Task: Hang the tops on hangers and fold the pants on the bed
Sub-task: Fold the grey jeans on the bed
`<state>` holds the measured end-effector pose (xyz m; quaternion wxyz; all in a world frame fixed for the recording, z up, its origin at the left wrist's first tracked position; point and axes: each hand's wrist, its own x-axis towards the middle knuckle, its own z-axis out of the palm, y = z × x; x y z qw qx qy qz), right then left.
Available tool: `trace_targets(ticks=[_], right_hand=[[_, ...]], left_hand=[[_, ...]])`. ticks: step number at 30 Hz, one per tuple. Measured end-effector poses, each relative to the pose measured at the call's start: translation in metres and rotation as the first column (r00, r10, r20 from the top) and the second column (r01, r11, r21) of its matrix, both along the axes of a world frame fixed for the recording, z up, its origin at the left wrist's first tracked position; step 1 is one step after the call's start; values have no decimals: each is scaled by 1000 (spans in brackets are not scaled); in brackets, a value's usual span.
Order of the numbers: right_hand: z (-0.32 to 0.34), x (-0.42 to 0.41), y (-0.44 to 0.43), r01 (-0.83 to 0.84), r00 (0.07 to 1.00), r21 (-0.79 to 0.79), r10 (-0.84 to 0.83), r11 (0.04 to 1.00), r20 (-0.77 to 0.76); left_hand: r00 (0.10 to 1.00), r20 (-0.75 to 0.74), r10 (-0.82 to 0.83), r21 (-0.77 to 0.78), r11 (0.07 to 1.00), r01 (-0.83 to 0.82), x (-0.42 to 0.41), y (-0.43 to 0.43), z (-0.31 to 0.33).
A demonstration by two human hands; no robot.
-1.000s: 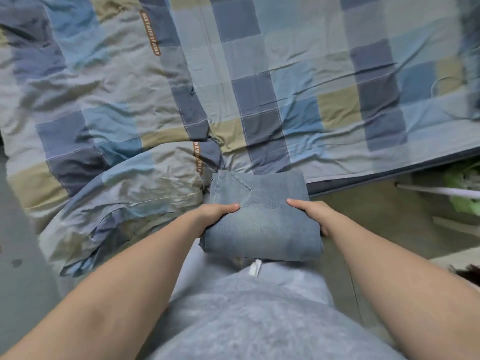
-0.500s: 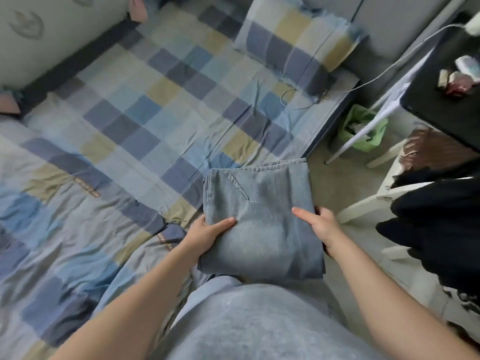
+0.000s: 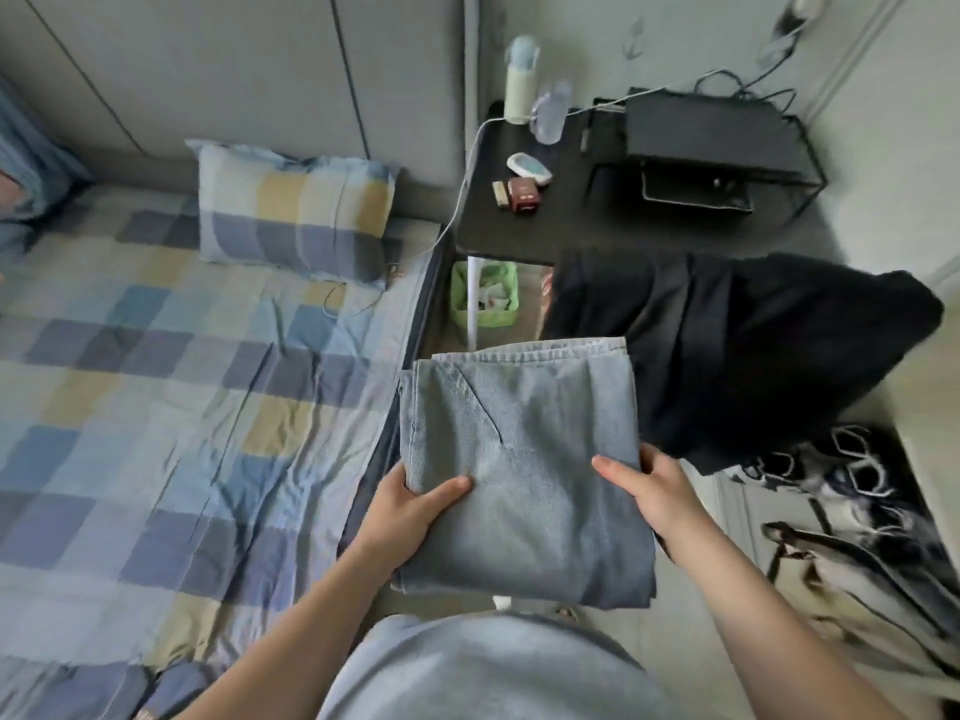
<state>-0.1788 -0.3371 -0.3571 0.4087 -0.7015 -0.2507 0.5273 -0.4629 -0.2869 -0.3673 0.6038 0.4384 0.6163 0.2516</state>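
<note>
The left hand and right hand each grasp one side of the folded pale-blue denim pants, thumbs on top and the other fingers hidden underneath. The pants hang between them, just beside the blue-and-yellow checked bed, which lies left of the left fingers. Beyond the right fingers a black draped garment is heaped. Past the pants' far edge stands a green plastic basket.

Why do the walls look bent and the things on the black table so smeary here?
Head view: the wide-angle lens bows the wall seams near the edges; the bottles on the black table are smeared, likely motion blur; the folded jeans, left hand and right hand look sharper; light is soft, without glare.
</note>
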Motion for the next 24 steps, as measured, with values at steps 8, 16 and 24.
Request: trace_targets(ticks=[8, 16, 24], right_hand=[[9, 186, -101, 316, 949, 3, -316, 949, 22], [17, 282, -197, 626, 779, 35, -627, 779, -3], [10, 345, -230, 846, 534, 12, -846, 534, 8]], left_hand=[[923, -16, -383, 49, 922, 384, 208, -10, 4], [710, -44, -703, 32, 709, 704, 374, -21, 11], [526, -59, -848, -12, 528, 849, 526, -13, 6]])
